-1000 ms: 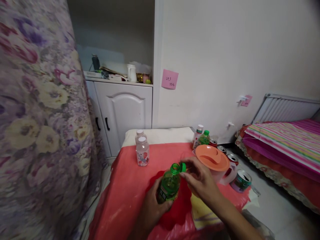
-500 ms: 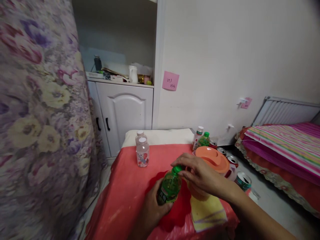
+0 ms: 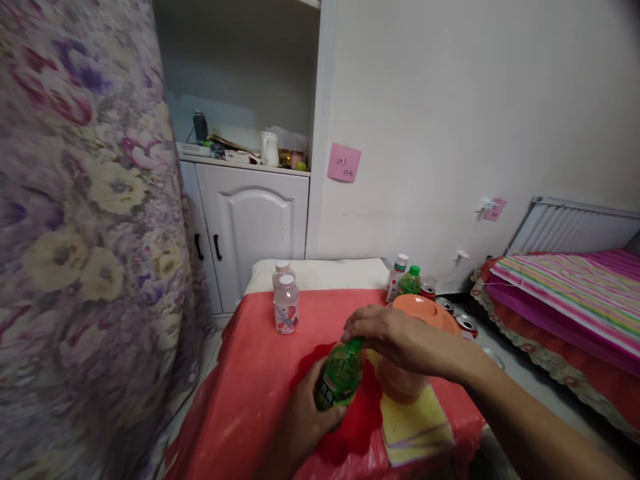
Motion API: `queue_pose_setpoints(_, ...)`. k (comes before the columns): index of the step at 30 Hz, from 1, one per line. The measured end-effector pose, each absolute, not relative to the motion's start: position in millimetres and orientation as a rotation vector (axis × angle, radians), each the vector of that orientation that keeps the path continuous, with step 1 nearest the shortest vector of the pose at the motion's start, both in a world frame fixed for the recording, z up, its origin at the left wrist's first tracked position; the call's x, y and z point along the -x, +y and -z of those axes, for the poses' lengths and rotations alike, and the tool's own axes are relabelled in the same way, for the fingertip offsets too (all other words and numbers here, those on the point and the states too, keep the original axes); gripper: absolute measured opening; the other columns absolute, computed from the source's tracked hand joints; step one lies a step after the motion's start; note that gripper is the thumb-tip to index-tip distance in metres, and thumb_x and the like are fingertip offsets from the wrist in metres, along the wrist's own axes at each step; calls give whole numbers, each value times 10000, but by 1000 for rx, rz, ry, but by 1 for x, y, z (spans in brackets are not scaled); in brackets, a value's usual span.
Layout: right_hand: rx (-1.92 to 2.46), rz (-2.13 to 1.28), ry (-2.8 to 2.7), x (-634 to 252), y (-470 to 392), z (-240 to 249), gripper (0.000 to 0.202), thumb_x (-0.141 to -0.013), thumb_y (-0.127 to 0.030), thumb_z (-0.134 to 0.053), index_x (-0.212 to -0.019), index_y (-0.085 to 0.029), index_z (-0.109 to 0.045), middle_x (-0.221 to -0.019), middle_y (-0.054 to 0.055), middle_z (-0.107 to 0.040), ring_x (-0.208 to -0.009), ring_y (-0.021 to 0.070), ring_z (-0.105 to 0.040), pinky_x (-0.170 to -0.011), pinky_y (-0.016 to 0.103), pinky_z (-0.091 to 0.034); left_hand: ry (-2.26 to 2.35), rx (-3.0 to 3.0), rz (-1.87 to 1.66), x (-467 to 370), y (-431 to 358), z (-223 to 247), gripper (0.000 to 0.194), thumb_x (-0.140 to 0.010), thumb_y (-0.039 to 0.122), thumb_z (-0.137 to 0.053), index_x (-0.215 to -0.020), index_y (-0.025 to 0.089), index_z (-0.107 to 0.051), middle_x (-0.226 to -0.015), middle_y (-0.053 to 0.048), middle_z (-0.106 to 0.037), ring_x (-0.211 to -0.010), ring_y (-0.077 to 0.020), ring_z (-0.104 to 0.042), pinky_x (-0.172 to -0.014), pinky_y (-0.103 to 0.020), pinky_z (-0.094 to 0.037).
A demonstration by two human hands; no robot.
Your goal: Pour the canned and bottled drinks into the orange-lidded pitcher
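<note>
A green plastic bottle with a dark label is tilted over a red scalloped mat. My left hand is wrapped round its lower body. On top, the fingers of my right hand close over the green cap, which they mostly cover. Behind my right forearm stands a pitcher with an orange lid, partly hidden. Beneath it lies a folded yellow cloth.
Two clear bottles with white caps stand at the table's left. A white-capped bottle, another green bottle and several drink cans line the right side. A floral curtain hangs left; a bed stands right.
My right hand has turned over the cap, its wrist and forearm shifting right and covering more of the pitcher. The bottle stays in my left hand. The view has shifted slightly.
</note>
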State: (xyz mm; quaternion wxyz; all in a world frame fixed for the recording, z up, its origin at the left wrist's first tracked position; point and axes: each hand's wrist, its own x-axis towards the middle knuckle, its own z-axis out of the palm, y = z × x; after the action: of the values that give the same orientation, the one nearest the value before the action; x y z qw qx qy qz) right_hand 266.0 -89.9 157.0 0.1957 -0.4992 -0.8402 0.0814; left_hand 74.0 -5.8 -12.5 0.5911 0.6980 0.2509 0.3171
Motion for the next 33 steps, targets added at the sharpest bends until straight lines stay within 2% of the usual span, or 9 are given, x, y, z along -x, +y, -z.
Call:
queue_pose_setpoints(13,1444,-239,-2400,-265,-89,-161,270,-1025,-114,-480,-1183,-195,-683,-1136,85,-711,-1005,187,-677,-875,318,-540,604,-1643,-736,-75,-7,13,738,-605,280,-728,-1315,162,-562,-1244,-116,-728,-1173,-343,-653,-1014,-419,-495)
queue_pose_setpoints(19,1568,-146,-2374,-267,-87,-158,166,-1015,-297,-592,-1099,-209,-704,-1003,63,-707,-845,184,-658,-749,310,-510,604,-1655,-735,-75,-8,11,742,-621,275,-743,-1335,171,-566,-1306,-124,-712,-1230,-349,-634,-1056,-429,-473)
queue_pose_setpoints(23,1652,-54,-2351,-267,-83,-153,352,-1011,-494,-549,-997,-177,-703,-919,78,-731,-755,197,-654,-664,314,-470,583,-1639,-732,-75,-10,8,751,-616,260,-750,-1337,163,-566,-1304,-128,-710,-1216,-350,-641,-1043,-425,-481)
queue_pose_setpoints(26,1699,2,-2324,-265,-82,-151,455,-1003,-574,-503,-963,-170,-708,-846,81,-737,-693,200,-651,-628,314,-451,594,-1624,-729,-74,-10,5,743,-603,244,-750,-1321,160,-577,-1266,-122,-726,-1197,-353,-649,-1018,-417,-494)
queue_pose_setpoints(28,1709,13,-2282,-263,-84,-152,463,-1001,-582,-506,-1051,-172,-714,-915,95,-753,-739,213,-673,-664,325,-478,604,-1618,-737,-73,-10,4,742,-598,241,-747,-1317,163,-580,-1254,-118,-732,-1189,-352,-652,-1011,-414,-496)
queue_pose_setpoints(30,1712,-2,-2234,-262,-87,-155,458,-1011,-557,-513,-1216,-183,-680,-1084,115,-748,-858,237,-699,-753,355,-518,613,-1612,-748,-73,-9,5,748,-599,244,-745,-1323,160,-576,-1259,-119,-730,-1191,-352,-650,-1016,-416,-491)
queue_pose_setpoints(33,1705,-76,-2223,-260,-92,-160,369,-1038,-388,-520,-1338,-197,-618,-1242,120,-691,-990,246,-695,-853,385,-537,622,-1622,-754,-73,-7,9,757,-605,250,-738,-1337,158,-567,-1268,-122,-727,-1197,-351,-645,-1027,-422,-484)
